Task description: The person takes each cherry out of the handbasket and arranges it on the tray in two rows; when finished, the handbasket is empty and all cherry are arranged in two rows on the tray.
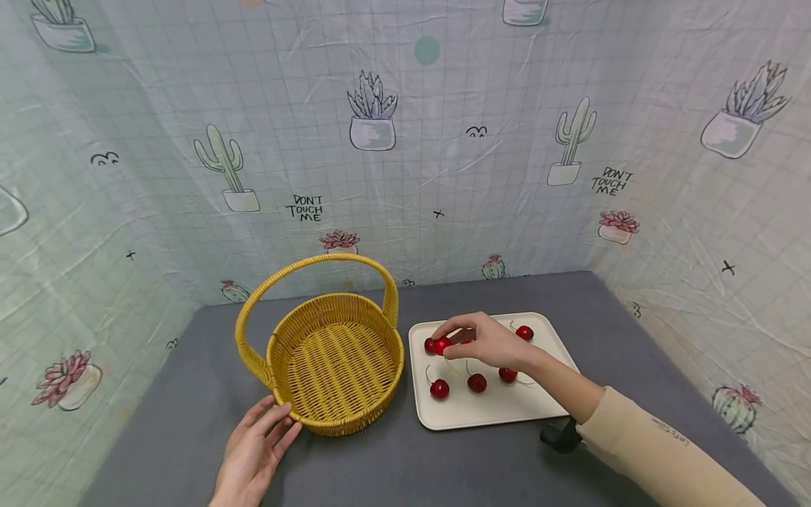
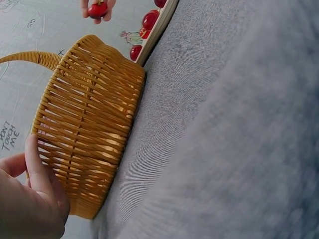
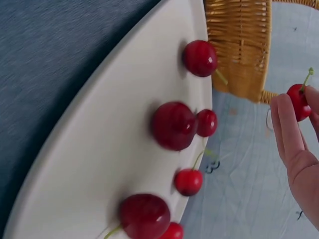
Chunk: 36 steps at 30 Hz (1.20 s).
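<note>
In the head view my right hand is over the tray, pinching a red cherry between thumb and fingertips. The right wrist view shows this cherry with its green stem upward, raised off the tray. Several other cherries, among them a dark one, lie on the cream tray; my hand partly covers one. My left hand touches the near left rim of a yellow wicker basket. Its fingers look fairly straight against the rim and outer wall. The basket holds nothing.
The basket's tall arched handle rises over its far left side. Basket and tray stand side by side on a grey cloth surface. A printed fabric backdrop encloses the back and sides. A dark device sits under the right wrist.
</note>
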Motion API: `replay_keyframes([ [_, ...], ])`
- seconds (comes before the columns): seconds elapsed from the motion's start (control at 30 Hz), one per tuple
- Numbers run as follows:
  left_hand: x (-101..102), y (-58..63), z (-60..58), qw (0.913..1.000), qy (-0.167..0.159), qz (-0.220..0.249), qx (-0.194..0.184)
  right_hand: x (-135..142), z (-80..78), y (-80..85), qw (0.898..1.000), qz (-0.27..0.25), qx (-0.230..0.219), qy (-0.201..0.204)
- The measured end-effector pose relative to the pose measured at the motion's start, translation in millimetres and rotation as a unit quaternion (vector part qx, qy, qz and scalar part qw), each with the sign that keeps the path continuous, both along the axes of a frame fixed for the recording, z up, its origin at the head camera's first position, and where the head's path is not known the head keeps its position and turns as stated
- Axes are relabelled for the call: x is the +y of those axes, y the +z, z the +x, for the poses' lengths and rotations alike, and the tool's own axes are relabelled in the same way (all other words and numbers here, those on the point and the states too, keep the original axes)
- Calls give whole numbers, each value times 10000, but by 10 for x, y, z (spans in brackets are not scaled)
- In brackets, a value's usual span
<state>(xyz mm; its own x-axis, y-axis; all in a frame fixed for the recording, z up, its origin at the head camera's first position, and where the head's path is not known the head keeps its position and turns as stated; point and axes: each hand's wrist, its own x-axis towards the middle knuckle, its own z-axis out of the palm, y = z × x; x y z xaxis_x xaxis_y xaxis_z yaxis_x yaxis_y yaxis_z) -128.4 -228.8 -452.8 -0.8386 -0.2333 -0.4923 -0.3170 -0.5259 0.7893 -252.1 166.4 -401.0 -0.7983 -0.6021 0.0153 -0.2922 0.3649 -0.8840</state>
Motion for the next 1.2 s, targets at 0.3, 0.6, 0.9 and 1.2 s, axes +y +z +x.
replay_keyframes([
  [0.3,-4,4,-13,9999,-90,-54,-4,380,14,-111,9979,-62,-293,-571],
  [0.6,-11,18,-21,10000,-64,30,-56,737,55,-179,9953,-62,-70,-967],
  [0.9,-12,13,-28,9999,-28,34,-93,1042,114,-265,9894,250,-44,-1429],
  [1.2,-7,19,-26,9999,-71,-36,-115,1259,164,-408,9830,630,163,-1714],
])
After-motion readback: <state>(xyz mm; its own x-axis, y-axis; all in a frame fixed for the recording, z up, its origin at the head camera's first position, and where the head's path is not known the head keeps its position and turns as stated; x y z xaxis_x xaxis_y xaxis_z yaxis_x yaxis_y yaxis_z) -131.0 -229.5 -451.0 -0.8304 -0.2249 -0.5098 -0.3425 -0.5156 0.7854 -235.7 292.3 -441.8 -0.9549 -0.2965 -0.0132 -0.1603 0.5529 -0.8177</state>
